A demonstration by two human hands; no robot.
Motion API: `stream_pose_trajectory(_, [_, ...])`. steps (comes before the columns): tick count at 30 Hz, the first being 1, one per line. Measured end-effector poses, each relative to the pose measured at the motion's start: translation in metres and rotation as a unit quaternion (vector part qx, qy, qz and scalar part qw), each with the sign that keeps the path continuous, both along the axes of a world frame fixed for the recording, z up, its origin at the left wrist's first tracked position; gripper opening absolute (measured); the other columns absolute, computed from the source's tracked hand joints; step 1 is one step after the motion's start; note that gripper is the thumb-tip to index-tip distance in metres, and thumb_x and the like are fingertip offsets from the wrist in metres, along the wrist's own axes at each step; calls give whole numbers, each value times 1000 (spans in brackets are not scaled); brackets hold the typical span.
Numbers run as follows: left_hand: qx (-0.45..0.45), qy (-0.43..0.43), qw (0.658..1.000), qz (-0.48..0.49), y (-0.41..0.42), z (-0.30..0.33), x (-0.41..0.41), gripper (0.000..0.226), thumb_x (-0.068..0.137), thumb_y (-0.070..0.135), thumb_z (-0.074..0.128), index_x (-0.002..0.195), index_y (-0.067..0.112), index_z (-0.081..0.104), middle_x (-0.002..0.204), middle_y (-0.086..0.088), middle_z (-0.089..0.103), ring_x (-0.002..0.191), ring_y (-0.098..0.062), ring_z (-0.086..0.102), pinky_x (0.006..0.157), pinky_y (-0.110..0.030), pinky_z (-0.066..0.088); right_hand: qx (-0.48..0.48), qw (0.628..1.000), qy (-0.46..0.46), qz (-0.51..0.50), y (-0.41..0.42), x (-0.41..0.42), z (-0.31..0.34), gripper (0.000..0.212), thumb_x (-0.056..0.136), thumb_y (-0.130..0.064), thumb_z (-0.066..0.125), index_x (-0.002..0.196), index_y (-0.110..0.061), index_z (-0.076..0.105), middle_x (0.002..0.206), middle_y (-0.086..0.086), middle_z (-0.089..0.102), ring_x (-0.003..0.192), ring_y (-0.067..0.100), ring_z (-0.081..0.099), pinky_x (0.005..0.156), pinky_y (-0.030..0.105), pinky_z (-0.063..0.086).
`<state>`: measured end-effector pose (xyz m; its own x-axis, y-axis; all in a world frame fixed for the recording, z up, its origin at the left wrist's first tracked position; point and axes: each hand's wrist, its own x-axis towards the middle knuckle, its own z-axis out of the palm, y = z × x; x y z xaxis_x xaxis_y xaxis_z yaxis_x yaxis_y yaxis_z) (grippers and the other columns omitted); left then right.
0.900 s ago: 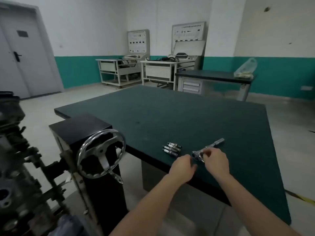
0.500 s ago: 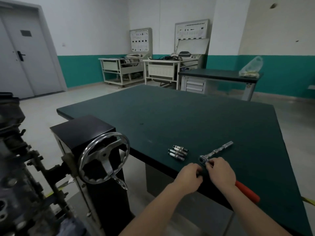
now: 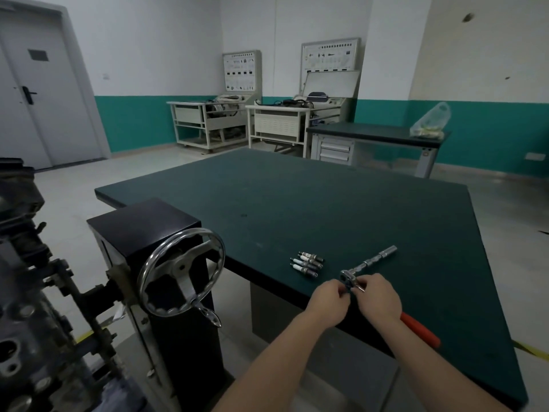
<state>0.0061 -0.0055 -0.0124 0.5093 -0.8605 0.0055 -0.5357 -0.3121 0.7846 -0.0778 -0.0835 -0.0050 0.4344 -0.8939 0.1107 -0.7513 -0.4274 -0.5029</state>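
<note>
We found the left hand (image 3: pixel 326 298) and the right hand (image 3: pixel 378 295) close together over the near edge of the green table (image 3: pixel 297 203), both with fingers curled. The left pinched the ratchet wrench (image 3: pixel 346 275) at its head, and the right gripped the shank just behind it. We could not tell exactly how the fingertips sat on the metal.

The wrench lay on the table. Its extension and socket (image 3: pixel 383 254) pointed away toward the right, and its red handle (image 3: pixel 420 330) ran back under the right wrist. Just left of the head we counted four spark plugs (image 3: pixel 307 264) lying side by side, apart from the tool.

Further left, a chrome handwheel (image 3: pixel 181 272) stood on a black stand (image 3: pixel 142 221) beside the table, with a dark engine block (image 3: pixel 26 322) beyond it. Well behind, a plastic bag (image 3: pixel 430 120) sat on a second bench (image 3: pixel 371 132).
</note>
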Motion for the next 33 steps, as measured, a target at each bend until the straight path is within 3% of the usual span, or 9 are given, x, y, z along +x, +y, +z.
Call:
stream_pose_trajectory(6, [-11,169,979,114,-15,13,-3,30,96,28,55,105,1,50,111,-21,65,106,-32,62,83,-35,48,3,999,-38,-14,24,7,3,23,91,-21,55,69,-19,63,73,0,60,62,15,55,46,27,35])
stream_pose_trajectory(8, [-41,293,943,155,-17,19,-8,39,93,26,62,112,-3,45,108,-17,65,104,-29,63,81,-32,49,2,996,-81,-36,33,9,5,28,92,-21,54,64,-21,54,76,0,54,61,13,48,47,26,29])
stream_pose_trajectory(10, [-88,389,899,182,-18,27,-11,20,90,21,66,90,5,53,88,-10,63,91,-25,63,77,-31,49,-3,991,-126,-43,43,9,11,29,92,-17,54,63,-19,51,76,-1,49,61,12,46,48,25,28])
stream_pose_trajectory(13, [-162,477,836,219,-10,40,-14,23,87,9,69,76,8,49,76,-10,58,76,-23,60,71,-32,50,-16,985,-168,-31,60,6,22,23,89,-14,56,66,-13,58,78,0,49,64,15,48,49,25,29])
stream_pose_trajectory(18, [-240,457,828,218,36,66,-17,14,86,0,59,71,2,58,65,-10,60,58,-18,57,54,-25,46,-41,960,-274,43,106,-1,44,13,83,-6,62,82,-16,71,84,-6,57,75,14,56,59,24,39])
stream_pose_trajectory(23, [-401,427,788,190,124,113,-4,15,88,-5,55,75,1,60,69,-14,67,63,-23,65,57,-28,53,-45,899,-368,233,169,8,90,21,78,2,71,93,-11,76,92,-8,64,84,4,62,77,20,50])
stream_pose_trajectory(26, [-483,381,767,180,191,138,11,21,90,-11,43,77,-1,56,67,-17,64,68,-28,69,62,-34,58,23,848,-414,330,204,17,121,14,76,-4,77,85,-15,77,84,-8,70,78,0,65,72,15,51])
stream_pose_trajectory(30, [-528,283,772,213,293,157,31,25,91,-11,38,77,0,56,55,-6,60,57,-22,69,55,-31,58,206,796,-516,240,236,43,167,15,87,-23,68,75,-15,65,70,0,68,68,11,63,66,26,51])
stream_pose_trajectory(33, [-528,209,783,253,367,162,37,29,89,-11,38,74,4,58,54,-4,57,45,-17,59,41,-22,46,419,685,-529,274,272,76,202,20,91,-30,63,82,-12,60,79,9,71,76,23,68,76,35,57])
